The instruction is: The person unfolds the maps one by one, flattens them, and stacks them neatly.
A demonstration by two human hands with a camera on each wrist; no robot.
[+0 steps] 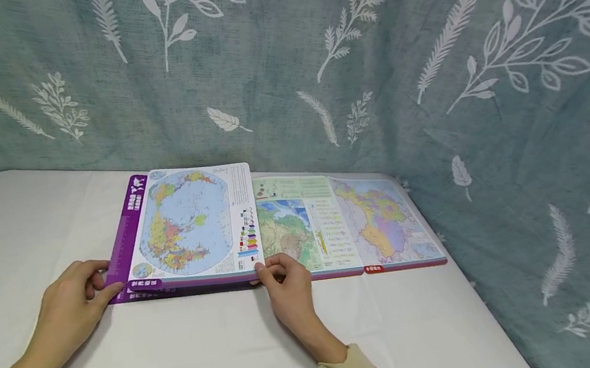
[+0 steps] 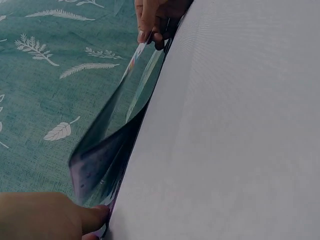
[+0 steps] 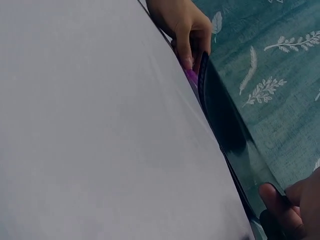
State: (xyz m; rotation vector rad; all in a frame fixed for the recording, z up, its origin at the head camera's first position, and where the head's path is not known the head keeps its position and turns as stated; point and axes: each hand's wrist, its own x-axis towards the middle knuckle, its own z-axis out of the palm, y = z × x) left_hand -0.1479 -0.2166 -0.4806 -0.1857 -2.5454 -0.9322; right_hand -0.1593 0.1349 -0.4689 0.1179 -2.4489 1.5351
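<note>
1. Left hand (image 1: 73,290) pinches the purple strip (image 1: 122,241), left of the world map (image 1: 188,223), maybe to stop it slipping
2. Right hand (image 1: 292,287) pinches the world map's near right corner, perhaps to hold it up
3. White table (image 1: 184,360) is under the world map, leafy cloth (image 1: 267,57) behind it

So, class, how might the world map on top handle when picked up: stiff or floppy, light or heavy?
Probably flexible: in the left wrist view, the world map bends in a smooth curve. It's likely light, since its edge looks thin and the right hand pinches just a corner.
</note>
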